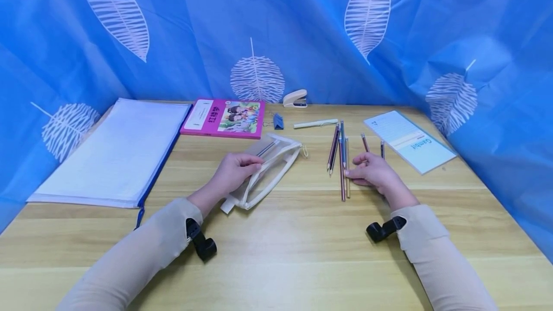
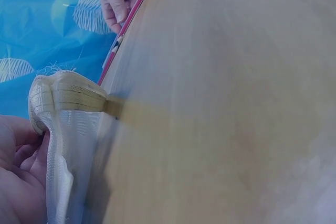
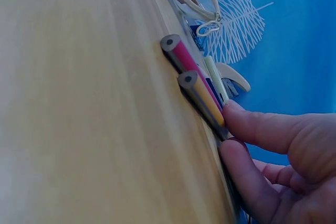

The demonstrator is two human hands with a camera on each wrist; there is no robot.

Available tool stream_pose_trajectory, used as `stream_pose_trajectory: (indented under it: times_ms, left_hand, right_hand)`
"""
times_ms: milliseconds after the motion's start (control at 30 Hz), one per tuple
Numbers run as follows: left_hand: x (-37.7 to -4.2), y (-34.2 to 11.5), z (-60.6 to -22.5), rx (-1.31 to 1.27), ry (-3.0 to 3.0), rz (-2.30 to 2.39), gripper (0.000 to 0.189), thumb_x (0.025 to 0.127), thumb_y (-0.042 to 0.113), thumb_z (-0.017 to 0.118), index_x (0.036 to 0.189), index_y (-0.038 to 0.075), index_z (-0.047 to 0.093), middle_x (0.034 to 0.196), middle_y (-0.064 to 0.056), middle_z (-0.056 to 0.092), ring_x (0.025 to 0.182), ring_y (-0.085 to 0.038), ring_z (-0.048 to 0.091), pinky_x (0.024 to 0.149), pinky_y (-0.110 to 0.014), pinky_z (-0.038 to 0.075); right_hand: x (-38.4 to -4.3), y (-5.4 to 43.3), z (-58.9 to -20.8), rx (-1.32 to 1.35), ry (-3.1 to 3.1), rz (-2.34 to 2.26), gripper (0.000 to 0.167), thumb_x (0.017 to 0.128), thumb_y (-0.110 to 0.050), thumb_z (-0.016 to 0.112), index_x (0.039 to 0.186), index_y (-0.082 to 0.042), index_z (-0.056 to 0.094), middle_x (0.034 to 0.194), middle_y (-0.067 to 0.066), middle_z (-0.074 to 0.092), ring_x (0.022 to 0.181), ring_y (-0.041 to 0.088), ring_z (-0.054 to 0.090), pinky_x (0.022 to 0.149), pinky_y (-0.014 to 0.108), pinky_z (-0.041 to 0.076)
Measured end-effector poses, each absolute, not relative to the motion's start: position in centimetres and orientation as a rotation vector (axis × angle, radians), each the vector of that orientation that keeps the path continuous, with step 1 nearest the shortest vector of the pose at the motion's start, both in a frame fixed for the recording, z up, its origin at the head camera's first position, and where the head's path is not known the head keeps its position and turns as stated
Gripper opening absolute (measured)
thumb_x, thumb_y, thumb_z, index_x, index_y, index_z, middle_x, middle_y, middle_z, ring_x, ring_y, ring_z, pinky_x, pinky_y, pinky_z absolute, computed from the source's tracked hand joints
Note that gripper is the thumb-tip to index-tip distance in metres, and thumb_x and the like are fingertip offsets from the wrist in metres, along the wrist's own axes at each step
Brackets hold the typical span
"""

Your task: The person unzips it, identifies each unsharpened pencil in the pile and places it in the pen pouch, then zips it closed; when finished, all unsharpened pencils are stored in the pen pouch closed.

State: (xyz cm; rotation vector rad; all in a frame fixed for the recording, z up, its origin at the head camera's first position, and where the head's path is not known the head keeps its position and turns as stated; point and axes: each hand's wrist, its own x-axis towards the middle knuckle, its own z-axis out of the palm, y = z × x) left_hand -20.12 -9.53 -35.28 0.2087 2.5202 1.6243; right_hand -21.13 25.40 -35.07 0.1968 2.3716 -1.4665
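My left hand (image 1: pixel 235 172) pinches the near-left edge of a white mesh zip pencil pouch (image 1: pixel 272 176), whose mouth gapes toward the right. One or two slim pencil-like sticks (image 1: pixel 269 149) show inside it. Over on the right, my right hand (image 1: pixel 371 173) pinches a yellow pencil (image 3: pixel 202 98) between thumb and forefinger, low over the table. A red pencil (image 3: pixel 184 56) lies right beside it. Several dark pencils (image 1: pixel 333 150) and a blue pencil (image 1: pixel 343 145) lie just beyond. Two more pencils (image 1: pixel 365 142) stick out behind the right hand, partly hidden by it.
At the left lies a white document bag (image 1: pixel 108 152) with a blue zip edge. Along the back are a pink book (image 1: pixel 222 119), a blue binder clip (image 1: pixel 278 121), a cream stapler (image 1: pixel 295 98) and a pale pen (image 1: pixel 315 123). A Gambit notepad (image 1: pixel 410 141) lies at the right.
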Motion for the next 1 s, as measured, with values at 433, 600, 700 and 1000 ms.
stream_pose_trajectory:
  times_ms: [433, 600, 700, 1000]
  left_hand:
    - [-20.0, -9.6, -35.2, 0.195, 2.511, 1.631, 0.018, 0.089, 0.013, 0.062, 0.104, 0.008, 0.071, 0.108, -0.007, 0.066, 0.086, -0.016, 0.054, 0.07, -0.024, 0.044]
    - [-20.0, -9.5, -35.3, 0.207, 2.517, 1.626, 0.018, 0.089, 0.013, 0.062, 0.104, 0.009, 0.071, 0.107, -0.007, 0.066, 0.084, -0.016, 0.054, 0.069, -0.024, 0.044]
    - [-20.0, -9.5, -35.3, 0.218, 2.515, 1.636, 0.018, 0.089, 0.013, 0.062, 0.104, 0.008, 0.071, 0.107, -0.007, 0.066, 0.084, -0.015, 0.054, 0.068, -0.024, 0.044]
    - [-20.0, -9.5, -35.5, 0.22, 2.524, 1.633, 0.018, 0.088, 0.011, 0.062, 0.103, 0.006, 0.071, 0.105, -0.008, 0.067, 0.077, -0.011, 0.053, 0.063, -0.021, 0.045]
  right_hand:
    - [-21.7, 24.9, -34.3, 0.139, 2.431, -1.23, 0.068, 0.08, -0.009, 0.071, 0.132, 0.006, 0.03, 0.116, 0.024, 0.045, 0.077, 0.014, 0.059, 0.071, 0.025, 0.053]
    - [-21.7, 24.3, -34.0, 0.115, 2.476, -1.092, 0.068, 0.081, -0.008, 0.066, 0.134, 0.004, 0.026, 0.113, 0.025, 0.044, 0.073, 0.016, 0.058, 0.068, 0.026, 0.053]
    - [-21.8, 24.1, -33.9, 0.102, 2.486, -1.055, 0.067, 0.08, -0.005, 0.063, 0.134, 0.004, 0.024, 0.11, 0.023, 0.044, 0.073, 0.017, 0.056, 0.068, 0.027, 0.052]
    - [-21.7, 23.8, -33.7, 0.109, 2.528, -0.98, 0.069, 0.079, -0.008, 0.061, 0.134, 0.008, 0.024, 0.117, 0.029, 0.042, 0.072, 0.02, 0.058, 0.066, 0.028, 0.053]
